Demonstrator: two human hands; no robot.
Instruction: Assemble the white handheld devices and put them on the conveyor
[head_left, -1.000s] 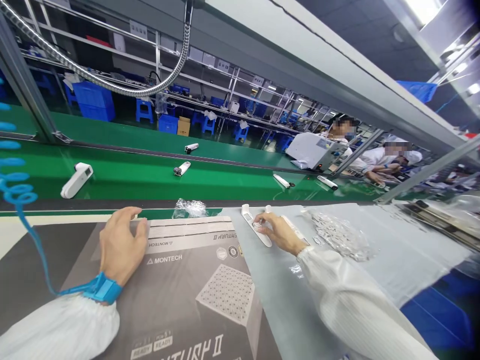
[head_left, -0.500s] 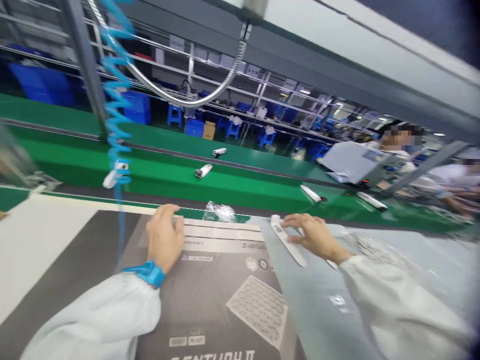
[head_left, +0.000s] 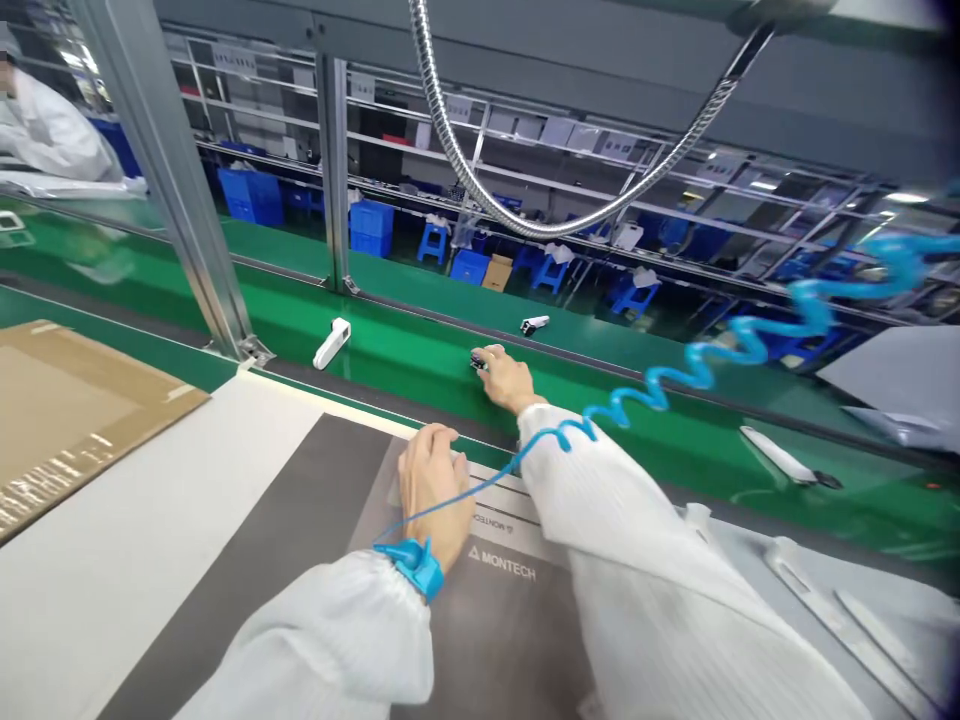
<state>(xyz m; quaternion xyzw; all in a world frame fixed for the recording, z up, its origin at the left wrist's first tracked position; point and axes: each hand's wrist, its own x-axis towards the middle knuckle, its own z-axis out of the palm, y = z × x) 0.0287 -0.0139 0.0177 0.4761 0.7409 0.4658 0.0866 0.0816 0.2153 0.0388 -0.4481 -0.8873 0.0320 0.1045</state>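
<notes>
Stretching over the green belt (head_left: pixel 409 365), the right hand (head_left: pixel 510 380) partly hides a dark-ended device (head_left: pixel 478 361) lying there, whether clamped on it cannot be told, while the left (head_left: pixel 436 490), grip loosely apart, rests on the printed panel (head_left: pixel 506 620), probably for support.

A white, dark-ended device (head_left: pixel 477 360) lies on the green belt (head_left: pixel 405 355), mostly hidden by the right hand (head_left: pixel 508 381).

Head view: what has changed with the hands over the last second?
The right hand left the white housing on the grey mat and moved left and forward to a black-tipped device on the green belt; whether it grips is unclear. The camera swung left. The left hand stayed at the far edge of the Montech-printed surface.
</notes>
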